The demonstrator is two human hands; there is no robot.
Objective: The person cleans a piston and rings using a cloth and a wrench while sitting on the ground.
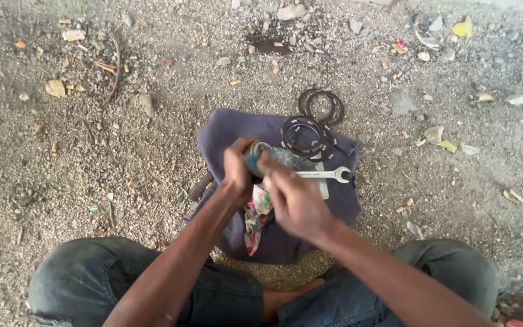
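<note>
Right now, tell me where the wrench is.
In the head view the wrench lies flat on the purple cloth, just right of the person's right hand, below the stack of dark metal rings.

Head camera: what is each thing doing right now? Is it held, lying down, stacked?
Left hand: closed around a small teal part.
Teal part: held up over the cloth, blurred.
Right hand: at the part, fingers curled, blurred; grip unclear.
Spanner: lying flat on the cloth, untouched.
Rings: lying stacked at the cloth's far edge.
Cloth: spread on the gravel.
Rag: crumpled on the cloth.
</note>
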